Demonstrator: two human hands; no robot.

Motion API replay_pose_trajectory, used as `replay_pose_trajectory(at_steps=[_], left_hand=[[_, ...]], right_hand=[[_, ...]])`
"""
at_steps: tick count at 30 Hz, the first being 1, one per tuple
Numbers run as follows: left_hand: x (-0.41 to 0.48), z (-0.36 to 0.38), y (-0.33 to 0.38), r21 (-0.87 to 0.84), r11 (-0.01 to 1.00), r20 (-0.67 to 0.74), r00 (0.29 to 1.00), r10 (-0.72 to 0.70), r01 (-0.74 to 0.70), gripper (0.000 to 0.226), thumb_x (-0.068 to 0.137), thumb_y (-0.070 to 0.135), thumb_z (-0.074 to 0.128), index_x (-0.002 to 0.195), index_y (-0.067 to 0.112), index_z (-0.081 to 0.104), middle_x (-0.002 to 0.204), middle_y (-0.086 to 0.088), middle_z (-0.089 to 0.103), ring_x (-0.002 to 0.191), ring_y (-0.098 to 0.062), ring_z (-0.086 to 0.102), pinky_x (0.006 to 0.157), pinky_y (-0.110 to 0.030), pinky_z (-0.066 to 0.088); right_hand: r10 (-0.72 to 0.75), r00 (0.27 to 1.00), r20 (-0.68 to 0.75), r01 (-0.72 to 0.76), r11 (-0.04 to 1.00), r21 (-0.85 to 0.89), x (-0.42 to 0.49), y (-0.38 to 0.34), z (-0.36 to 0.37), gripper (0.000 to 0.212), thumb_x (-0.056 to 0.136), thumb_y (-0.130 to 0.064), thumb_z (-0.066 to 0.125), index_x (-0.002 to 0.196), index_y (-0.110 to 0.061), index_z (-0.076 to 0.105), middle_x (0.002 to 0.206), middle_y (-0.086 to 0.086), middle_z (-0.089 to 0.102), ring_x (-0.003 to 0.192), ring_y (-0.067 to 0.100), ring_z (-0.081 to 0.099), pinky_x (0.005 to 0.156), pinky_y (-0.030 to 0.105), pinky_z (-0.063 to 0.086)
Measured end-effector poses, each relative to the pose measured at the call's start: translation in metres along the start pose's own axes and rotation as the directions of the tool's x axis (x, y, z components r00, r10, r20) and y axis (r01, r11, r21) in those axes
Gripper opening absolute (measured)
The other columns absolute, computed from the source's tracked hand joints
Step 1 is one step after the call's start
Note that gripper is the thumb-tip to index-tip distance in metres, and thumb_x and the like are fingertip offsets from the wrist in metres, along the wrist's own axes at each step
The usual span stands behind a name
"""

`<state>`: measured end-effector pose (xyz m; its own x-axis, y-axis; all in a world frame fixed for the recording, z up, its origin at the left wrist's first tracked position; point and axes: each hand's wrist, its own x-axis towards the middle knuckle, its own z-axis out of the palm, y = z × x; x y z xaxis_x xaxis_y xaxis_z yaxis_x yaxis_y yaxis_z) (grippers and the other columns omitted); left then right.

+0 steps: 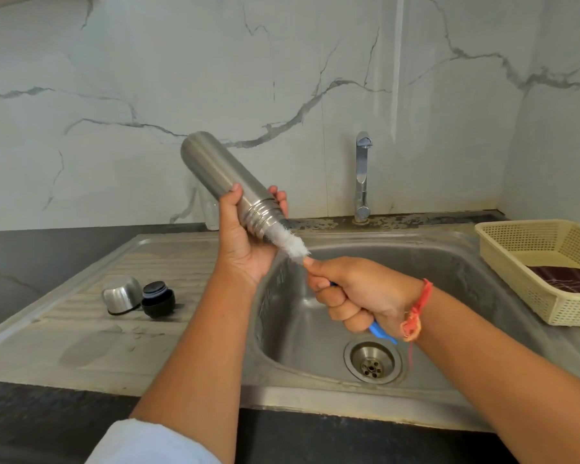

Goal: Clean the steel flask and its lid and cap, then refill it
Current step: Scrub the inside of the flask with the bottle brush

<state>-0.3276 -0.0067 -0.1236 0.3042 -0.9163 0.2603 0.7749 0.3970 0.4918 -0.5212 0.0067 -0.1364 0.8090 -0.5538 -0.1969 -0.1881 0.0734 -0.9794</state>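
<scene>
You are in the scrubbing step, working on the inside of the steel flask [215, 172]. Your left hand [245, 242] wraps round the flask just above its threaded neck and holds it in the air over the left edge of the sink [449, 249]. Your right hand [355, 296] is clenched round the blue handle of the bottle brush [288, 244], whose white bristles enter the mouth. How much of the brush is inside is hidden by the steel wall, perhaps only the tip.

The flask's long axis runs on a slant: base up and away to the left, towards the wall, and mouth down and to the right, towards your brush hand.

The next move calls for driving the brush along that same axis, so keep handle and flask in line and the left grip firm against the push.

The steel cap [121, 294] and black lid [158, 298] lie touching on the drainboard [81, 346] — to my eye, not yet washed.
</scene>
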Motion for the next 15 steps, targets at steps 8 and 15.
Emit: replay_pose_trajectory(at_steps=[8, 15], left_hand=[[-0.004, 0.007, -0.008, -0.018, 1.0, 0.005, 1.0, -0.023, 0.023, 0.05, 0.083, 0.041, 0.07, 0.111, 0.0, 0.059, 0.095, -0.012, 0.066, 0.085, -0.024, 0.071, 0.078, -0.029, 0.062], [0.005, -0.007, -0.01, 0.218, 0.972, -0.116, 0.992, -0.059, 0.083, 0.059, 0.087, 0.051, 0.074, 0.127, 0.009, 0.063, 0.112, -0.013, 0.07, 0.11, -0.026, 0.071, 0.1, -0.042, 0.056]], right_hand=[[-0.006, 0.999, -0.036, 0.008, 0.998, 0.067, -0.002, -0.001, 0.004, 0.044, 0.106, -0.047, 0.039, 0.067, -0.027, 0.039, 0.059, -0.007, 0.021, 0.043, 0.006, 0.01, 0.038, 0.015, 0.005], [-0.415, 0.809, -0.416, 0.057, 0.759, -0.648, 0.0, 0.005, -0.007, 0.05, 0.107, -0.044, 0.039, 0.066, -0.015, 0.041, 0.053, -0.006, 0.041, 0.049, 0.012, 0.038, 0.049, 0.031, 0.028]])
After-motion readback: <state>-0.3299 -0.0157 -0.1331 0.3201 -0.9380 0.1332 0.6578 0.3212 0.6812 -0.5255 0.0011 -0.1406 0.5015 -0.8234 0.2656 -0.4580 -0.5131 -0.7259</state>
